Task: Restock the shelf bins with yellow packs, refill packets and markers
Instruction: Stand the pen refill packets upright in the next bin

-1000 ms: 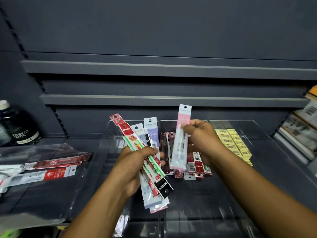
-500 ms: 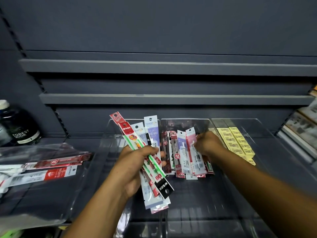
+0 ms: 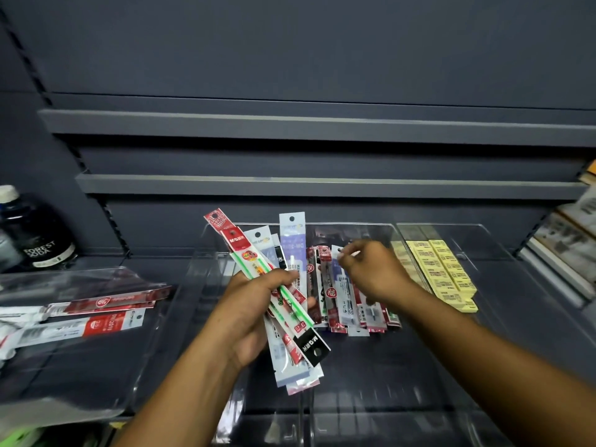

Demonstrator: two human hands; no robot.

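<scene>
My left hand (image 3: 254, 311) grips a fanned bundle of refill packets (image 3: 292, 240), red, green, white and lilac, over the front left of the clear middle bin (image 3: 354, 388). A row of refill packets (image 3: 351, 304) lies side by side in that bin. My right hand (image 3: 374, 272) hovers just above the tops of those packets with its fingers loosely curled, and nothing shows in its grasp. Yellow packs (image 3: 442, 272) lie in rows in the clear bin on the right (image 3: 483, 243).
A clear bin on the left (image 3: 80, 366) holds red and white refill packets (image 3: 106, 304). A dark soda bottle (image 3: 35, 233) stands at the far left. Grey shelf rails (image 3: 322, 185) run across the back wall. Boxed goods (image 3: 567, 240) line the right edge.
My right hand carried a pink and white packet down into the middle bin, laid it among the others and let go. My left hand kept its bundle nearly still.
</scene>
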